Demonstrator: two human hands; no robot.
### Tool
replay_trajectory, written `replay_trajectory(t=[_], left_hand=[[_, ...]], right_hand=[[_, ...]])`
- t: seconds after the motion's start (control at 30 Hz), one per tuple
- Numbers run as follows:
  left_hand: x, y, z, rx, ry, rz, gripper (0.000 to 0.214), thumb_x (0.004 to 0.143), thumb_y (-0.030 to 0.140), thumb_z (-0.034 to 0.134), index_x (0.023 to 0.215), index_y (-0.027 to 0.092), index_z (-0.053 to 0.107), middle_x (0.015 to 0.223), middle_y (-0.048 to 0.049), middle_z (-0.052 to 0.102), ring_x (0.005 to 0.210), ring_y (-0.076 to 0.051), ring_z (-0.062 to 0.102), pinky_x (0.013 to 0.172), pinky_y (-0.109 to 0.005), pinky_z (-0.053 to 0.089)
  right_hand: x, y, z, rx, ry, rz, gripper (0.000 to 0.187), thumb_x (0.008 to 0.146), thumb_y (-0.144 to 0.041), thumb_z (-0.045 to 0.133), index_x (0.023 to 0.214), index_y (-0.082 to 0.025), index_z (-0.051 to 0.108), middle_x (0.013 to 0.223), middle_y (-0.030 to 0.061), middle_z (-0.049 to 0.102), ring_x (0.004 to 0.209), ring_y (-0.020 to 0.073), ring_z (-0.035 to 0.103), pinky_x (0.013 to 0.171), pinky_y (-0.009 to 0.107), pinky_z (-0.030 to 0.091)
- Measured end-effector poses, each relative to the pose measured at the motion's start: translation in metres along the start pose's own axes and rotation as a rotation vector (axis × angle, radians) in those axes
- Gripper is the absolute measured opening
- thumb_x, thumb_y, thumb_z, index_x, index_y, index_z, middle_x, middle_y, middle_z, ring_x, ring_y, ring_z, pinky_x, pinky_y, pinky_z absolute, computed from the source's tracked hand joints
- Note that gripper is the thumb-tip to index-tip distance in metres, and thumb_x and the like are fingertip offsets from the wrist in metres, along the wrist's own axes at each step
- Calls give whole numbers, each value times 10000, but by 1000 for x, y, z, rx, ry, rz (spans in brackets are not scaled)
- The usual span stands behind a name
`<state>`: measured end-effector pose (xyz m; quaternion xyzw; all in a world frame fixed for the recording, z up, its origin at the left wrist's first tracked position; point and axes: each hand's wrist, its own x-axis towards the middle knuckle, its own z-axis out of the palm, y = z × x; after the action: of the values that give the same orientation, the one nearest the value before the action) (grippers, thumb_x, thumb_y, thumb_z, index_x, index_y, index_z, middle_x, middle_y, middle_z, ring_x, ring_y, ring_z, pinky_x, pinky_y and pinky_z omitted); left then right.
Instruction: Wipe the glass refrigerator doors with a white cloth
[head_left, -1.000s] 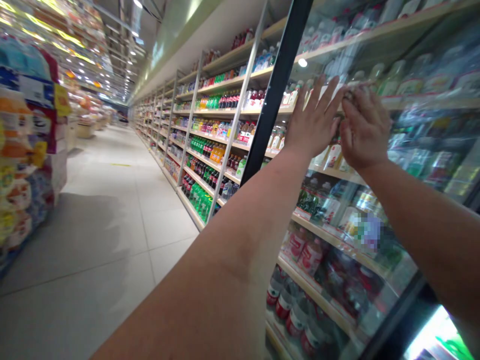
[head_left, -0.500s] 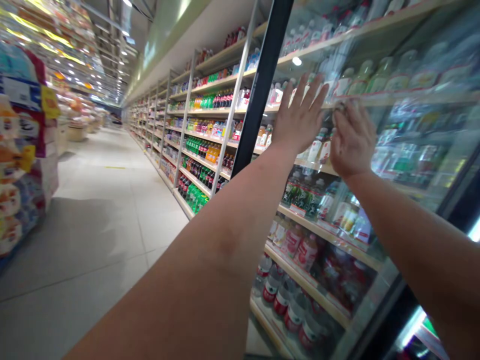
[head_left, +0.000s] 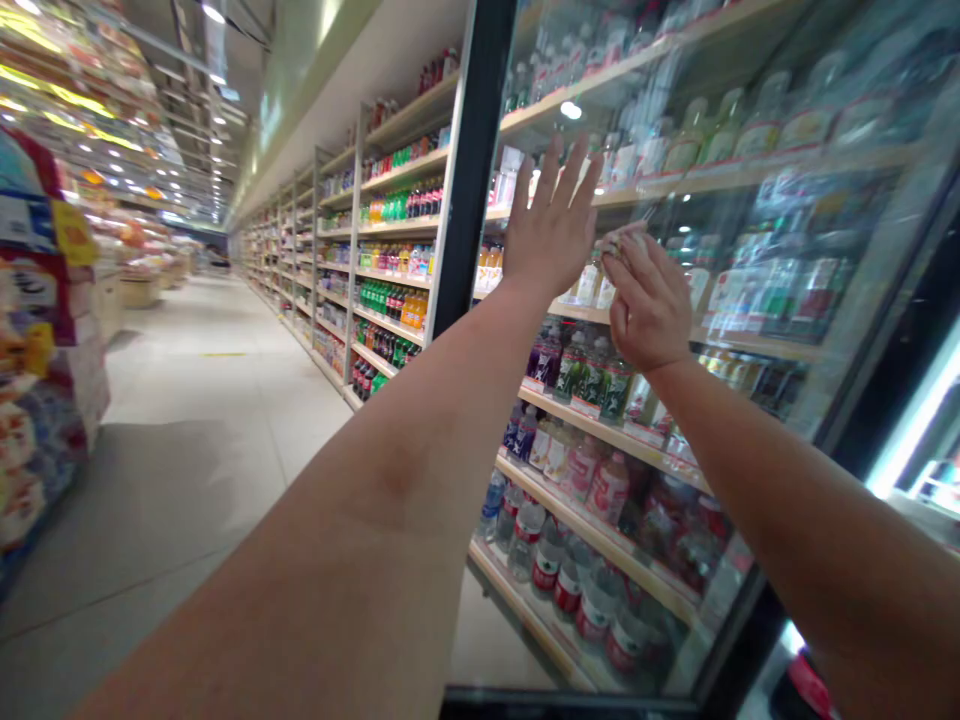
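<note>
My left hand (head_left: 551,225) is open, with its fingers spread and its palm flat against a glass cooler door (head_left: 757,420). Just right of it, my right hand (head_left: 649,310) presses on the same glass with its fingers curled round something small and pale that I cannot make out. The door's black frame edge (head_left: 471,190) stands just left of my left hand. Through the glass show shelves of drink bottles (head_left: 600,490), from above head height down to the floor.
A long row of open drink shelves (head_left: 382,290) runs away along the right side of a tiled aisle (head_left: 187,450). A stacked goods display (head_left: 37,350) stands at the left. A bright lit strip (head_left: 911,430) shows past the door's right edge.
Both hands and the door's black edge have shifted left in view, still on the glass. The lit strip at the door's right edge has grown taller.
</note>
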<state>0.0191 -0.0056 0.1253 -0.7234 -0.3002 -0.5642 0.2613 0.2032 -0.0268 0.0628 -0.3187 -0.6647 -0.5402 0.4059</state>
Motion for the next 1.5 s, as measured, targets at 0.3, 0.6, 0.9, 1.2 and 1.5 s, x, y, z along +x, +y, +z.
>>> replay_trajectory(t=[0.3,0.6,0.9,1.2,1.5], left_hand=[[-1,-1,-6,-112,-61,-3,746,874,540,168,1618,477,183,1545,397,33,1437,3,-316,1302,-391,-135],[-3,4,-9,16,-31,-2,726,921,434,198,1634,304,247,1665,216,52,1560,-102,-120,1276,-337,-172],[-4,2,-6,33,-3,-4,684,907,434,190,1579,335,265,1686,186,108,1579,-122,-69,1311,-509,-71],[-4,3,-7,51,-31,47,698,958,422,240,1640,276,218,1697,192,45,1583,-209,-51,1281,-442,-145],[-1,5,-1,254,-50,44,610,1042,316,223,1639,217,152,1733,6,59,1580,-291,-9,1283,-499,-50]], right_hand=[[-72,-36,5,-3,-39,-193,746,991,-156,433,1658,-322,142,1554,24,507,1527,277,336,1179,515,401],[-97,-44,2,51,-158,-293,665,973,-189,497,1611,-286,336,1535,39,530,1508,273,376,1203,483,350],[-32,64,-27,-14,-92,-116,542,938,-164,472,1453,-299,571,1542,16,522,1487,247,406,1183,515,374],[-13,99,-5,-195,263,762,584,954,-107,304,1518,-101,455,1637,122,363,1533,239,233,1242,550,241],[-54,44,-6,-79,-161,-7,552,1020,-314,320,1566,-349,395,1656,-53,343,1574,226,207,1260,549,268]])
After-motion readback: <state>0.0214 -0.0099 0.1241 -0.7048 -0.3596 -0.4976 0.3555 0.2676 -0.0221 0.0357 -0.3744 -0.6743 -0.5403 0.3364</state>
